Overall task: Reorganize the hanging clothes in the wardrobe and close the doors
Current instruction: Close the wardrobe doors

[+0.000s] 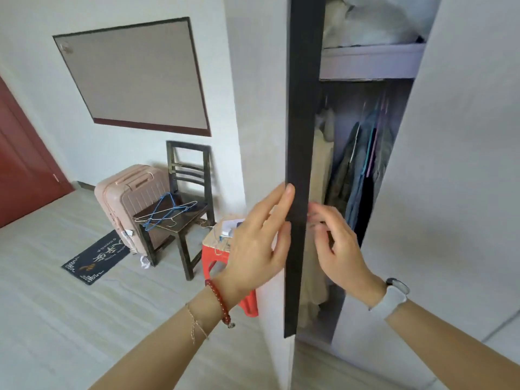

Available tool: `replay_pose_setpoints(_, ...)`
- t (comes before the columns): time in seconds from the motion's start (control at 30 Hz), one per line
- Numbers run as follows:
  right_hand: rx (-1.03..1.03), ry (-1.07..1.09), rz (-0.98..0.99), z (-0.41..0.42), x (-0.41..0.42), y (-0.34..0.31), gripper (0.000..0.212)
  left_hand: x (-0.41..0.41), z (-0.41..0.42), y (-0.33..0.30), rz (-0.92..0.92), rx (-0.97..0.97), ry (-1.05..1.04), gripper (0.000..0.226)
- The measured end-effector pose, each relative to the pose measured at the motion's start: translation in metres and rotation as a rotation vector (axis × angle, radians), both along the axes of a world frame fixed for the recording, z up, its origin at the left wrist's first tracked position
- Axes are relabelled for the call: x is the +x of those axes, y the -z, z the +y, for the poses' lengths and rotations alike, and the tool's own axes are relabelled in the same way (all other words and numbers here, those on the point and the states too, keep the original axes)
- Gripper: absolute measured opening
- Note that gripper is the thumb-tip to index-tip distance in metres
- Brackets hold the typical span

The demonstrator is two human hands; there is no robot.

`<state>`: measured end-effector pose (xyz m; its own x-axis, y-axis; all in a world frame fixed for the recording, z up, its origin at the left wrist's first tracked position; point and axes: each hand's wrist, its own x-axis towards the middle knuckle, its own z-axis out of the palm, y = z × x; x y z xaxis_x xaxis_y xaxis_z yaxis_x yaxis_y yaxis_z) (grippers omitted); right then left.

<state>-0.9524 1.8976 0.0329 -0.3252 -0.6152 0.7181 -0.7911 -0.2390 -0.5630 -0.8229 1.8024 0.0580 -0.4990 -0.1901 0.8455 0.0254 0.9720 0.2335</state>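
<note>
At frame centre, the dark edge of the left wardrobe door (299,164) is touched by the left hand (253,249), fingers straight. The right hand (337,249), blurred, is loosely spread. Hanging clothes (357,170) are seen centre right.

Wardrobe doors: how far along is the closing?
Looks done: clothes hang on the rail inside. In hand: left hand lies flat against the dark-edged left door; right hand is at its inner side. Left: both doors, including the right door, are open.

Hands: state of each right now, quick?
Left hand: open, straight fingers against the dark door edge.
Right hand: blurred behind that edge; cannot tell.
</note>
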Motion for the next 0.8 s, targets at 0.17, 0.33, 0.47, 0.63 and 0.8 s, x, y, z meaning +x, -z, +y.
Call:
replay_pose_setpoints(0.17,-0.058,0.227,-0.004,0.039,-0.038,0.0,0.041,-0.078,0.013,-0.016,-0.143,-0.02,0.17,0.051)
replay_pose_setpoints(0.33,0.138,0.32,-0.045,0.043,-0.071,0.004,0.054,-0.14,0.01,-0.027,-0.193,-0.08,0.178,0.053)
replay_pose_setpoints(0.47,0.191,0.328,-0.185,0.032,-0.088,0.0,0.063,-0.179,-0.001,-0.05,-0.146,-0.087,-0.011,0.056)
replay_pose_setpoints(0.63,0.279,0.351,-0.288,0.018,-0.116,-0.006,0.068,-0.217,-0.007,-0.063,-0.217,-0.134,-0.188,0.057)
replay_pose_setpoints(0.8,0.194,0.297,-0.538,0.009,-0.149,-0.016,0.067,-0.24,-0.011,-0.07,-0.288,-0.2,-0.276,0.053)
